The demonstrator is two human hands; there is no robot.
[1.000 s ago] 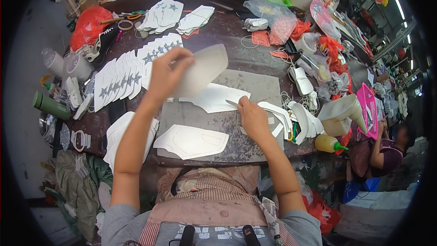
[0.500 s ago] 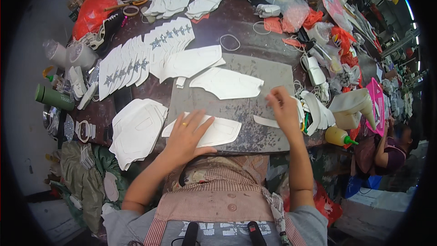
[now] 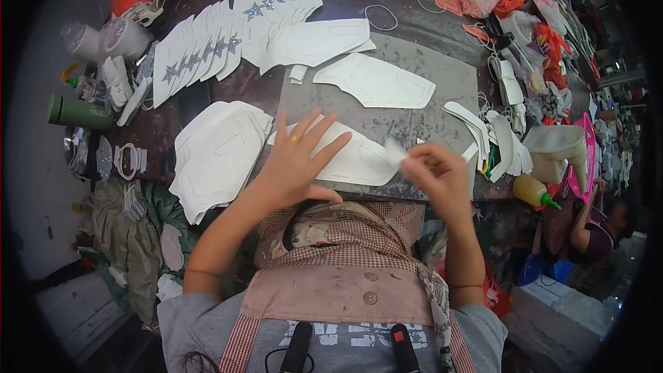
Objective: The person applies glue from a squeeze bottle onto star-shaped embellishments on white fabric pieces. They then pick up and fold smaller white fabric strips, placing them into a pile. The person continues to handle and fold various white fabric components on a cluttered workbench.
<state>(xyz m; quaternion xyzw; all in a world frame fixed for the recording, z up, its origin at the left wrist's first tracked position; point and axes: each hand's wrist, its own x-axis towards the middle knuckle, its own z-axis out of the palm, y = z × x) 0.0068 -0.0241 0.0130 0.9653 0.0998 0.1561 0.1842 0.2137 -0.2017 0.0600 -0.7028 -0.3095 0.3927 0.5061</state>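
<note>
My left hand [image 3: 297, 162] lies with fingers spread over the left end of a white shoe-upper panel [image 3: 356, 159] with faint drawn outlines, on the grey board near me. At the panel's right end my right hand [image 3: 440, 174] pinches a small white strip [image 3: 395, 154], smeared by motion. Whether the strip touches the panel I cannot tell. Beyond it lies a second white panel [image 3: 376, 81]. To the left is a stack of similar panels [image 3: 219, 148].
Fanned white panels with glittery stars [image 3: 200, 48] lie far left. Curved white strips [image 3: 469, 123] and a yellowish squeeze bottle with green tip [image 3: 533, 191] are at the right. A green flask [image 3: 79, 112] stands left. A person [image 3: 594, 228] sits far right.
My right hand has come down and now pinches a small white strip; the strip lying beneath it earlier no longer shows there. My left hand stays spread on the panel. The view has shifted.
</note>
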